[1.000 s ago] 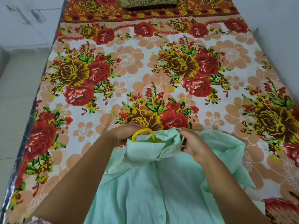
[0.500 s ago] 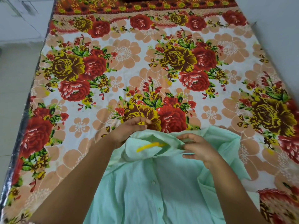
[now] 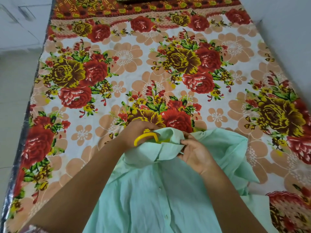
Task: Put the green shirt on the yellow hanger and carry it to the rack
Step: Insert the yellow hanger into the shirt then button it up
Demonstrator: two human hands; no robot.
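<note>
The pale green shirt [image 3: 151,199] lies buttoned-side up on the flowered bed sheet [image 3: 127,68], its collar toward the far end. The yellow hanger [image 3: 146,137] sticks its hook out of the collar; the rest of it is hidden inside the shirt. My left hand [image 3: 134,132] is curled round the hanger's hook at the collar's left side. My right hand [image 3: 195,152] pinches the collar's right flap between thumb and fingers.
The bed runs away from me, with a dark folded cloth [image 3: 143,0] at its far end. A pale tiled floor [image 3: 15,91] lies along the left edge and a white wall [image 3: 289,31] on the right.
The hanger's hook, lying flat in the collar half a second ago, now stands up out of it in my left hand. My right hand has closed on the collar flap.
</note>
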